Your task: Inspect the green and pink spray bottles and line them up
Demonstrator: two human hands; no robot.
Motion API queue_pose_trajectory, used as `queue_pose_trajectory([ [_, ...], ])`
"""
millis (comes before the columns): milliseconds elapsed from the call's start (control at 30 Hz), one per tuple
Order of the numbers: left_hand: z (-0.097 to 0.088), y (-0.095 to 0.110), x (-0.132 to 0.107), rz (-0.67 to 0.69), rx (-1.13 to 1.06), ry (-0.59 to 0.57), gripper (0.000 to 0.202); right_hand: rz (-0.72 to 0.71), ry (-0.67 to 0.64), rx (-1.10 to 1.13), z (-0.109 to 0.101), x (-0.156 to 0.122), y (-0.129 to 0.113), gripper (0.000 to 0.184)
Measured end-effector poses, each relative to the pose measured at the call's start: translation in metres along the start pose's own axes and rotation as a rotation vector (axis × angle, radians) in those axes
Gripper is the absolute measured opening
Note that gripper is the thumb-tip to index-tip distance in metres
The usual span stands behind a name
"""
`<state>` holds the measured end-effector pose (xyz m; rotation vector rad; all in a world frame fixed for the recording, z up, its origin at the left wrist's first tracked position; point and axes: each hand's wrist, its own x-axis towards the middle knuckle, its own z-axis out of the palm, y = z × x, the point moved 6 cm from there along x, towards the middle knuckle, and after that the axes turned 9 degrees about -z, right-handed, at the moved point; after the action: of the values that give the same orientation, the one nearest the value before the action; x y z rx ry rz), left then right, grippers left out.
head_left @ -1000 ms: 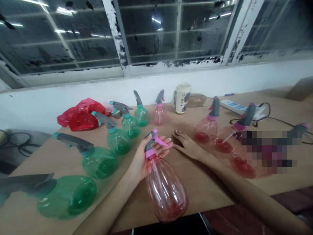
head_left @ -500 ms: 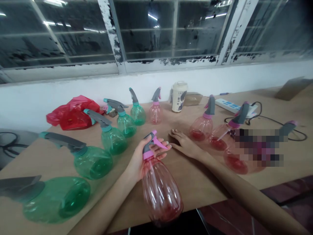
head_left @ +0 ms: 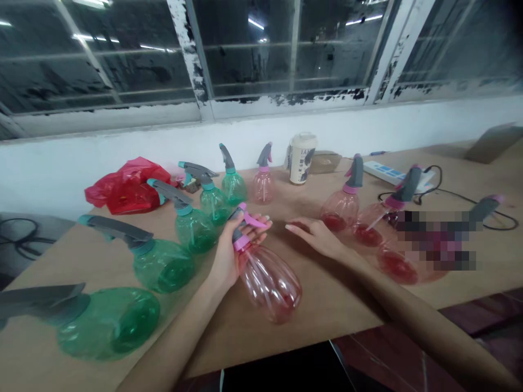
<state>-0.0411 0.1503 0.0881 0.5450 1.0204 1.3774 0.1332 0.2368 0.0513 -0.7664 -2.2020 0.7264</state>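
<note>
My left hand grips a pink transparent spray bottle around its neck, with fingers behind the pink trigger. The bottle tilts, its grey head toward the upper left and its base toward the lower right. My right hand, empty, hovers low over or rests on the table, fingers loosely stretched toward the bottle's trigger; contact with the table is unclear. Nearest to it on the right stands another pink spray bottle. A green spray bottle stands left of my left hand.
Several green spray bottles, one at front left, line the left of the wooden table. More pink bottles stand right, one at the back. Behind are a red plastic bag, a paper cup and a power strip.
My left hand has raised the pink spray bottle away from me and slightly left, tilting it more. The right hand's fingers have drawn closer together. The view has shifted slightly.
</note>
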Motion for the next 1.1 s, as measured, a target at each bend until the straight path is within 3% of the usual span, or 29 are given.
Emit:
queue_pose_trajectory([
  [100, -0.006, 0.018, 0.002, 0.175, 0.06, 0.03, 0.033, 0.043, 0.012, 0.172, -0.002, -0.008, -0.026, 0.038],
  [167, -0.009, 0.027, 0.0, 0.279, 0.113, 0.058, 0.032, 0.012, -0.006, 0.167, 0.002, -0.016, -0.052, 0.047],
  [300, -0.007, 0.032, -0.008, 0.429, 0.253, 0.051, 0.035, -0.101, -0.04, -0.125, 0.023, -0.026, -0.105, 0.106],
  [400, 0.002, 0.03, -0.015, 0.516, 0.435, -0.008, 0.049, -0.14, -0.007, -0.235, 0.038, -0.022, -0.116, 0.091],
  [467, 0.005, 0.029, -0.019, 0.576, 0.565, -0.02, 0.066, -0.102, 0.026, -0.213, 0.042, -0.017, -0.104, 0.08],
  [533, 0.007, 0.028, -0.02, 0.665, 0.698, -0.008, 0.081, -0.035, 0.087, -0.148, 0.039, -0.013, -0.081, 0.082],
  [633, 0.007, 0.021, -0.016, 0.79, 0.884, 0.035, 0.089, 0.078, 0.237, -0.094, 0.024, -0.008, -0.041, 0.085],
  [767, 0.003, 0.004, -0.009, 0.883, 1.041, 0.094, 0.07, 0.191, 0.362, -0.16, 0.003, 0.005, -0.004, 0.09],
  [900, 0.0, -0.011, -0.002, 0.862, 1.108, 0.108, 0.048, 0.296, 0.381, -0.274, -0.009, 0.026, 0.017, 0.091],
  [1100, -0.001, -0.021, 0.004, 0.812, 1.133, 0.089, 0.039, 0.342, 0.416, -0.338, -0.017, 0.054, 0.045, 0.094],
])
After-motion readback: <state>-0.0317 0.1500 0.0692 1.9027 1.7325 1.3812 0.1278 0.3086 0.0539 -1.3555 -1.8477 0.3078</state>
